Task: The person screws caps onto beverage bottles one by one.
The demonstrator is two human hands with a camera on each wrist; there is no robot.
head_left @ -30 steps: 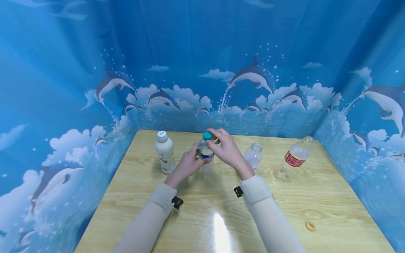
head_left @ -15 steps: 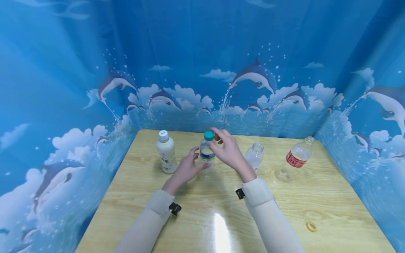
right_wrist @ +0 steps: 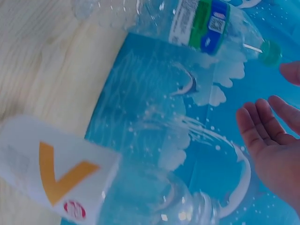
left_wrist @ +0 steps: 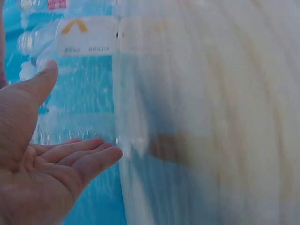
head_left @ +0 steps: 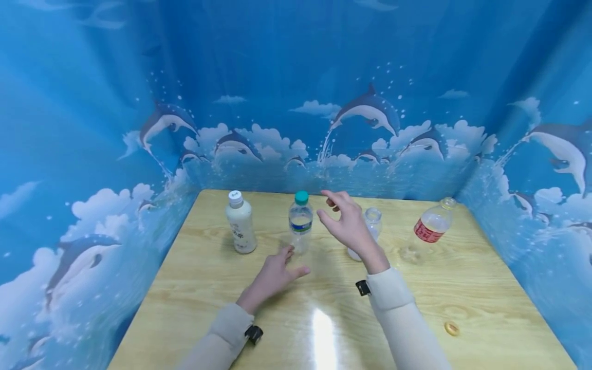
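Note:
A clear plastic bottle with a green cap and a blue-green label stands upright on the table between the hands. My left hand is low at its near left side, fingers extended close to the base, thumb spread, holding nothing. My right hand is raised to the right of the cap, apart from it, with fingers loosely bent. In the right wrist view the green cap sits on the bottle's neck, the fingers off it. Partly behind the right hand is an uncapped clear bottle with a white label.
A white bottle with a white cap stands at the left. At the right is an uncapped clear bottle with a red label. A small yellowish ring-like piece lies at the front right. A dolphin-print curtain encloses the table.
Both hands have come off the green-capped bottle. The left hand has drawn down toward the near side; the right has moved right of the cap. The bottle stays standing.

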